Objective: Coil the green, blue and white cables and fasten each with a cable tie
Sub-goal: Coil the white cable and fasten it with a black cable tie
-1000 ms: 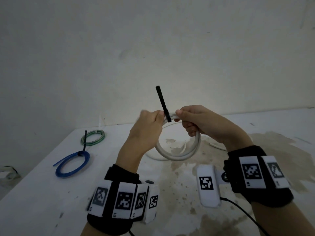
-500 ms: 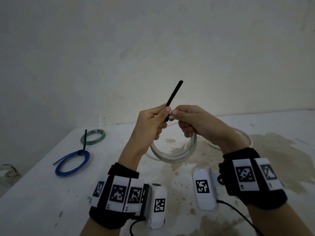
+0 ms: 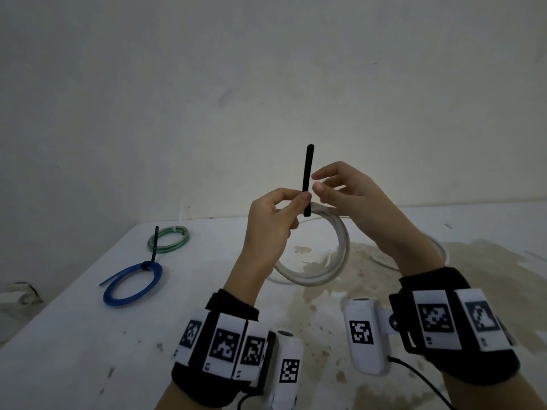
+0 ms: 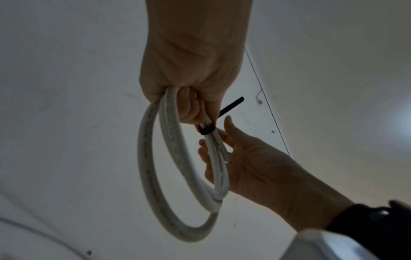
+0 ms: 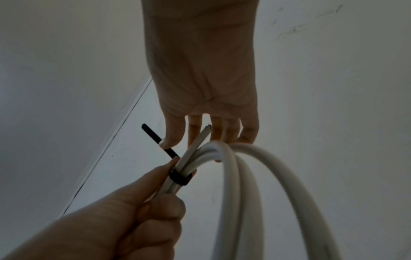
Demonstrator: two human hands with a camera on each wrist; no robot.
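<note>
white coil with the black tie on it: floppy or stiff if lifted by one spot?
Probably springy-stiff: the white coil hangs from the left hand as an open ring without sagging. The black tie binds its turns, so they likely stay together. Its free cut end sticks out and may snag.

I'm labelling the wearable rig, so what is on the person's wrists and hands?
Both hands are bare. The left hand and right hand each have a black fabric wristband carrying white square-coded tags, plus a white box-shaped camera unit with a black cable.
</note>
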